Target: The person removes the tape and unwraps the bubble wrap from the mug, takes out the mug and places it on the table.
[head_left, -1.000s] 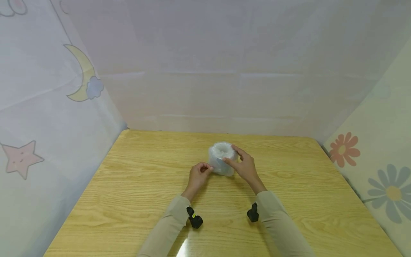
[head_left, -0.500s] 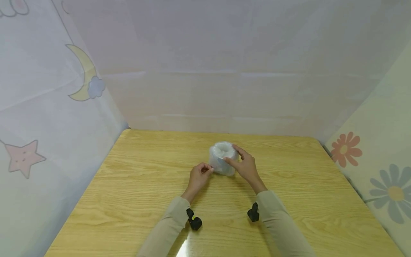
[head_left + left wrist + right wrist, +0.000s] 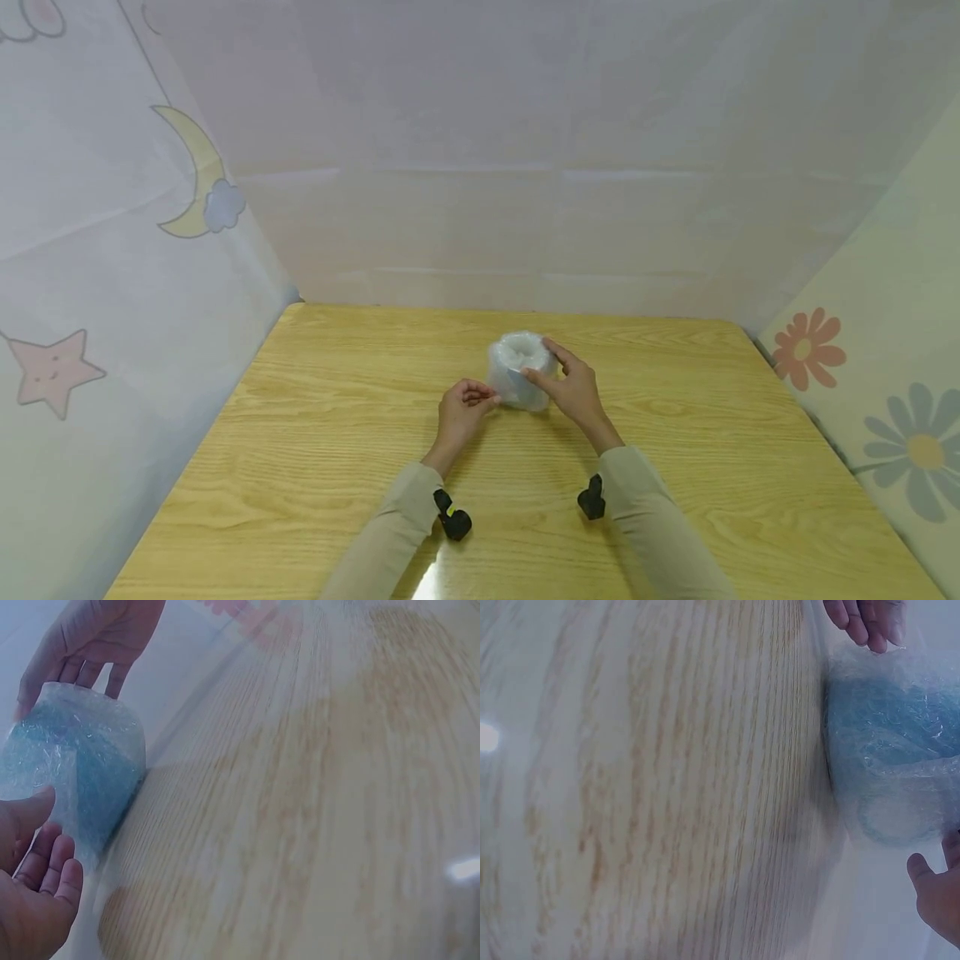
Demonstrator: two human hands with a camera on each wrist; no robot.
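Bubble-wrapped bundle [image 3: 510,382] between left hand [image 3: 459,414] and right hand [image 3: 576,392], toward the far edge of the table [image 3: 360,358].
Left pinches its near-left side, thumb to finger; right grips its right side, fingers part-spread.

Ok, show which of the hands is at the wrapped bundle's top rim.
The right hand, at the top rim of the bubble-wrapped bundle; the left hand touches its near left side.

Both forearms are covered by long beige fabric sleeves, the left sleeve [image 3: 390,527] and the right sleeve [image 3: 654,527] being softly creased and ended at the wrists. At each cuff a small, lobed black device is worn; the left device [image 3: 456,523] is marked by a yellow-green patch [image 3: 452,509], while the right device [image 3: 592,500] is seen as plain black. The left hand [image 3: 461,413] and right hand [image 3: 577,390] are left bare.
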